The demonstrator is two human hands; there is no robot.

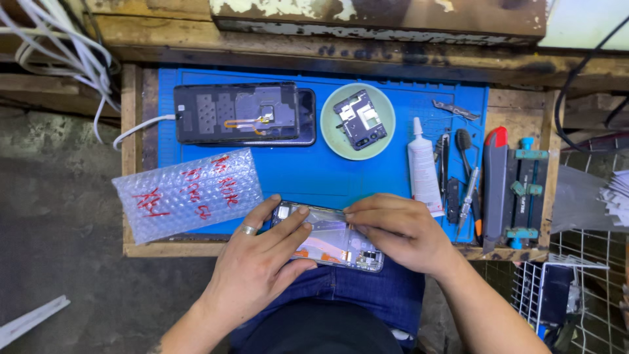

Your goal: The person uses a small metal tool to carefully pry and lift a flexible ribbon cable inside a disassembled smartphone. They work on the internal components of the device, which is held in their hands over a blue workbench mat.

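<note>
Fingers [293,219] of the left hand [259,262] curl over the left end of an opened phone frame [331,241], thumb tucked along its near side, a ring on one finger. Across from it, the right hand [400,229] pinches the frame's far edge with fingertips bunched together, wrist bent in from the right. Both forearms come up from the near edge, and the frame sits between the hands, just over the near lip of the wooden bench [517,252] and above the person's blue-jeaned lap.

Left of the hands lies a bubble-wrap pouch [187,193] with red marker scrawl, overlapping the blue work mat [314,170]. Farther off on the mat rests a dark phone body [244,113], back off, with a white cable [141,126] plugged into its left end. A green dish [357,121] holding a small circuit board stands to its right. Right of the hands are a white glue tube [422,169], tweezers and a screwdriver [468,196], then a red-tipped black tool [495,183] and a clamp fixture [527,190]. Nothing lies across the hands' work.
</note>
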